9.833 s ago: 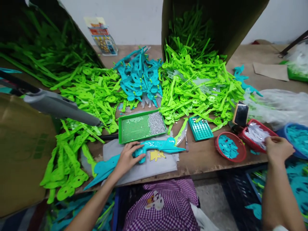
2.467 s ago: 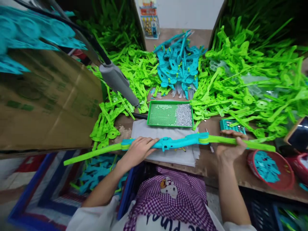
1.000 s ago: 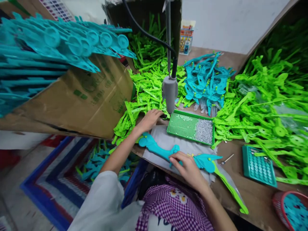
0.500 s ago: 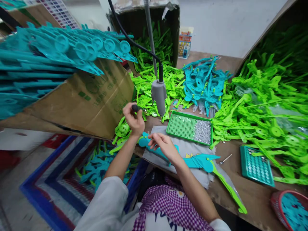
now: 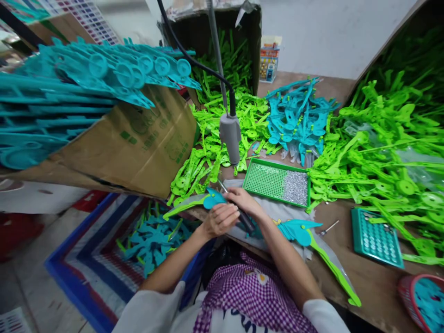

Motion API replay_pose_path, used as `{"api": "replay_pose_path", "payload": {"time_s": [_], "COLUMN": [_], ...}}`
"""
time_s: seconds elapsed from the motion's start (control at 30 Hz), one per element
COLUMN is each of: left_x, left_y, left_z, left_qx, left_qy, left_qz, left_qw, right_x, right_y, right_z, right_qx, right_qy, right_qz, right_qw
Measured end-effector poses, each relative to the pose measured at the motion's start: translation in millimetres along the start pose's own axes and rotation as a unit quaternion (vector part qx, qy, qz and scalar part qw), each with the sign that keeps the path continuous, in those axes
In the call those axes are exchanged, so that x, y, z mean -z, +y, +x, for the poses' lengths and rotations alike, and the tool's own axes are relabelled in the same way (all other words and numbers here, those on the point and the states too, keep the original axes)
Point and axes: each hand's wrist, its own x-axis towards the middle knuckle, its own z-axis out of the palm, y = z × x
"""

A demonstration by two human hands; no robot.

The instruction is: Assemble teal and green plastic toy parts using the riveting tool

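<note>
A black-handled screwdriver (image 5: 246, 223) with a thin metal shaft slants between my two hands, its shaft pointing up and left. My left hand (image 5: 221, 220) is closed, its fingertips against the handle. From the other side, the bent fingers of my right hand (image 5: 245, 202) close over the tool near its shaft; their exact hold is partly hidden. Beneath the hands lies a teal plastic piece (image 5: 212, 200) with a green arm and a clear grey strip, on a grey cloth. A similar teal piece (image 5: 294, 231) with a green arm lies to the right.
A grey powered driver (image 5: 230, 138) hangs ahead. Behind the cloth sits a green tray (image 5: 248, 186) of small metal parts. Green pieces (image 5: 367, 152) pile up at right, teal pieces (image 5: 100, 74) on a carton (image 5: 152, 138) at left. A teal tray (image 5: 376, 238) stands at right.
My left hand has come down and right with the black-handled tool to meet my right hand over the teal piece. The tool's metal shaft now shows. The view has shifted slightly.
</note>
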Motion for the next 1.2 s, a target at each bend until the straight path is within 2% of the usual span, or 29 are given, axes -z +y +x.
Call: {"api": "replay_pose_path", "payload": {"time_s": [0.03,0.07,0.13,0.17,0.23,0.37,0.47,0.53,0.6,0.63,0.67,0.73,0.8,0.87,0.93,1.0,1.1,1.2], "left_x": [5.8,10.5,14.4,13.1,6.4,-1.2,6.4,9.9,6.2,1.2,-5.7,-22.6,-38.6,-48.9,-52.3,-50.4,-44.0,-38.8], "left_y": [-5.4,-12.7,-31.0,-41.3,-62.3,-99.3,-109.4,-96.7,-66.4,-46.7,-26.0,11.7,36.4,45.9,45.4,41.5,36.1,30.0], "left_z": [0.2,2.6,12.8,19.7,33.5,49.3,53.2,56.5,60.5,62.4,64.2,67.4,70.3,72.6,73.0,70.3,59.7,46.9], "left_qx": [0.025,0.06,0.123,0.141,0.176,0.228,0.265,0.284,0.262,0.216,0.154,0.067,0.041,0.023,-0.017,-0.059,-0.075,-0.051], "left_qy": [-0.026,-0.058,-0.152,-0.192,-0.24,-0.243,-0.219,-0.18,-0.154,-0.182,-0.234,-0.335,-0.39,-0.42,-0.441,-0.448,-0.433,-0.398], "left_qz": [0.004,0.009,0.015,0.018,0.024,0.064,0.105,0.097,0.022,-0.049,-0.122,-0.198,-0.208,-0.217,-0.237,-0.242,-0.213,-0.19], "left_qw": [0.999,0.997,0.981,0.971,0.955,0.941,0.933,0.937,0.952,0.958,0.952,0.919,0.896,0.881,0.865,0.859,0.872,0.896], "right_x": [4.2,7.3,9.4,8.8,6.6,11.3,22.6,27.3,26.6,24.5,21.5,15.2,12.2,16.9,31.2,53.0,87.6,110.9], "right_y": [-2.5,-5.9,-15.5,-21.3,-32.8,-39.9,-15.8,13.6,46.4,61.6,74.9,93.5,101.3,101.2,97.5,93.5,89.2,89.4], "right_z": [-12.2,-23.3,-38.5,-42.0,-43.3,-55.4,-95.3,-133.5,-175.2,-196.1,-216.5,-254.7,-286.1,-306.9,-314.5,-310.5,-295.2,-290.7], "right_qx": [-0.007,-0.021,-0.055,-0.067,-0.075,-0.077,-0.045,-0.005,-0.017,-0.037,-0.061,-0.101,-0.141,-0.179,-0.198,-0.2,-0.214,-0.248], "right_qy": [0.015,0.025,0.024,0.016,0.005,0.039,0.081,0.122,0.201,0.241,0.281,0.37,0.451,0.491,0.491,0.473,0.415,0.337], "right_qz": [-0.105,-0.223,-0.416,-0.465,-0.51,-0.513,-0.45,-0.37,-0.296,-0.264,-0.228,-0.171,-0.129,-0.075,-0.009,0.017,-0.028,-0.101], "right_qw": [0.994,0.974,0.907,0.882,0.857,0.854,0.888,0.921,0.934,0.933,0.93,0.907,0.872,0.849,0.848,0.858,0.884,0.903]}}
